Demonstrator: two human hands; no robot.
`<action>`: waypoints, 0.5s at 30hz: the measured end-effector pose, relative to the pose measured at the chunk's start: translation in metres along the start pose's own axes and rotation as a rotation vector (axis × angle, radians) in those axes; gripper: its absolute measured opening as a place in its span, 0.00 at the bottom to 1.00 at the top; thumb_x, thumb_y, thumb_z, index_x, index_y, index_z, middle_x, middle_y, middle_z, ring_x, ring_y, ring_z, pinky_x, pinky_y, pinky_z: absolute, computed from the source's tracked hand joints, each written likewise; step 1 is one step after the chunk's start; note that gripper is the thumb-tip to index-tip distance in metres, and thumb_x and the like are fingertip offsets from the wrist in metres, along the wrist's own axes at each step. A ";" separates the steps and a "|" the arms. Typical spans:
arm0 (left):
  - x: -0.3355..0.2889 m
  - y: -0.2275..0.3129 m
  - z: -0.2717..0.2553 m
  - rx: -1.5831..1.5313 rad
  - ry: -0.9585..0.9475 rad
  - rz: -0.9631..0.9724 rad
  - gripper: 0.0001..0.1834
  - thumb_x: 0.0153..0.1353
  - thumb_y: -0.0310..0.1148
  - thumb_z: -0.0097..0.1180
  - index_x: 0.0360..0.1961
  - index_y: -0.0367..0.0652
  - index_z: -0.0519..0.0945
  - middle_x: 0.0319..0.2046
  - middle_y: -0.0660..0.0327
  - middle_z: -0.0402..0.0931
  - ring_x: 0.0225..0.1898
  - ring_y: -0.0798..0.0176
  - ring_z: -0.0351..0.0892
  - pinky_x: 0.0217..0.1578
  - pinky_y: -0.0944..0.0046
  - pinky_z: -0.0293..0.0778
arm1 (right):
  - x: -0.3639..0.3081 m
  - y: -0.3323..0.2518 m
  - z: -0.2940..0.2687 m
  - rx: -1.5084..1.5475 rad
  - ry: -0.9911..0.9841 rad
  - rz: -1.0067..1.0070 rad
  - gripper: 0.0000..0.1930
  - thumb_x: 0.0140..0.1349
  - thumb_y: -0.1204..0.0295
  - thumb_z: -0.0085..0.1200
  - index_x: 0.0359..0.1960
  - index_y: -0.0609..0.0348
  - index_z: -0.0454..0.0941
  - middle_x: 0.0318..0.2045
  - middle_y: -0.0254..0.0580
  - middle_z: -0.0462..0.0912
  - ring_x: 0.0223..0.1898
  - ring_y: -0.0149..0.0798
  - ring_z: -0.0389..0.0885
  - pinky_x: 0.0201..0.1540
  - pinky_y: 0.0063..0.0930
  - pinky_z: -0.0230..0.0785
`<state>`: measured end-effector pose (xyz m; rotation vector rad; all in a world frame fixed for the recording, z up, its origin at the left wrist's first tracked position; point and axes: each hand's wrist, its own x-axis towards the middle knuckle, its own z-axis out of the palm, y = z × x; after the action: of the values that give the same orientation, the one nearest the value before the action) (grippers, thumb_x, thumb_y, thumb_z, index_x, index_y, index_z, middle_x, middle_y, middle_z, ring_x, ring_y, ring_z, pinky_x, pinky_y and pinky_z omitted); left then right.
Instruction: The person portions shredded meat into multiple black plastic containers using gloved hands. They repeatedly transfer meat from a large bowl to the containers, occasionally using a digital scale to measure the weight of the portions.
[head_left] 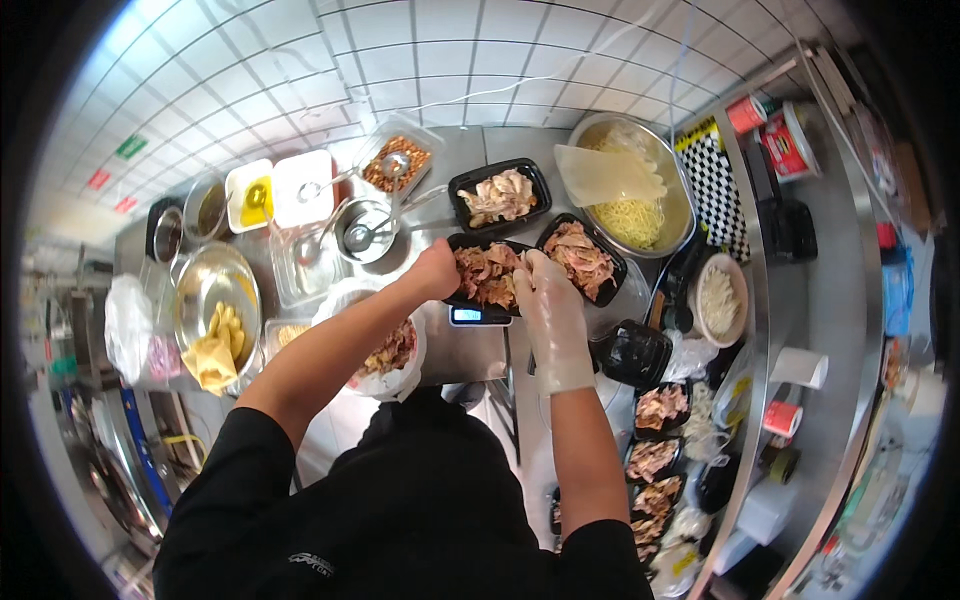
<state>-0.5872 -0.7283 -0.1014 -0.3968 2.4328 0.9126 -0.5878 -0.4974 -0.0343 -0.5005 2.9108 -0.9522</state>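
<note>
A black plastic container of sliced cooked meat (488,275) is directly in front of me, over a small digital scale (480,316). My bare left hand (437,268) is closed on its left edge. At its right edge, the fingers of my right hand (548,300), in a clear glove, are closed too; the fingertips overlap the meat there. A second black container of meat (580,260) touches close by on the right. Behind them stands a black container of paler meat (502,197). A white bucket (408,378) with meat inside is below my left forearm.
A steel bowl of yellow noodles (640,222) with a glove on top stands back right. Peanuts in a clear tub (400,165), a steel pot with a ladle (362,232) and a large steel bowl (215,300) are left. Several filled containers (655,460) line the right counter beside a shelf.
</note>
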 end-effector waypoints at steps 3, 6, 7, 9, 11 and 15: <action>0.030 -0.017 0.006 0.091 -0.049 -0.022 0.30 0.67 0.33 0.60 0.62 0.22 0.67 0.55 0.27 0.82 0.61 0.28 0.83 0.62 0.44 0.79 | -0.033 0.010 0.006 0.129 0.239 -0.001 0.15 0.72 0.70 0.65 0.57 0.57 0.84 0.46 0.53 0.89 0.49 0.54 0.89 0.52 0.45 0.81; 0.053 -0.043 0.010 0.132 -0.060 -0.018 0.28 0.66 0.33 0.60 0.60 0.24 0.68 0.55 0.27 0.82 0.60 0.28 0.84 0.61 0.42 0.81 | -0.085 -0.009 -0.010 0.267 0.190 0.280 0.13 0.73 0.70 0.65 0.57 0.56 0.85 0.45 0.52 0.89 0.44 0.48 0.90 0.46 0.39 0.82; 0.067 -0.060 0.014 0.140 -0.062 -0.027 0.27 0.66 0.33 0.60 0.59 0.24 0.69 0.56 0.27 0.82 0.60 0.28 0.84 0.60 0.42 0.81 | -0.103 -0.012 -0.013 0.296 0.206 0.303 0.13 0.74 0.70 0.64 0.57 0.56 0.85 0.45 0.51 0.89 0.38 0.44 0.91 0.40 0.36 0.82; 0.084 -0.082 0.019 -0.084 -0.086 -0.003 0.25 0.65 0.30 0.62 0.58 0.27 0.70 0.52 0.32 0.84 0.55 0.33 0.88 0.53 0.43 0.86 | -0.146 -0.008 -0.011 0.290 0.284 0.323 0.12 0.74 0.70 0.64 0.56 0.55 0.85 0.43 0.51 0.89 0.32 0.40 0.92 0.34 0.32 0.82; 0.070 -0.060 0.009 -0.303 -0.175 0.007 0.22 0.64 0.25 0.61 0.57 0.32 0.70 0.47 0.43 0.84 0.49 0.45 0.89 0.46 0.48 0.89 | -0.194 0.000 -0.008 0.239 0.309 0.406 0.11 0.73 0.73 0.64 0.54 0.57 0.85 0.42 0.52 0.89 0.36 0.43 0.92 0.37 0.34 0.82; 0.066 -0.085 -0.004 -0.461 -0.268 0.184 0.20 0.64 0.19 0.58 0.56 0.33 0.70 0.42 0.52 0.81 0.43 0.56 0.87 0.39 0.56 0.88 | -0.249 -0.011 -0.032 0.329 0.326 0.613 0.10 0.71 0.76 0.64 0.51 0.59 0.86 0.42 0.54 0.89 0.42 0.50 0.90 0.43 0.39 0.83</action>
<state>-0.6070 -0.7997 -0.1804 -0.1922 2.0275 1.5104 -0.3532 -0.4095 -0.0175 0.5791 2.7621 -1.4413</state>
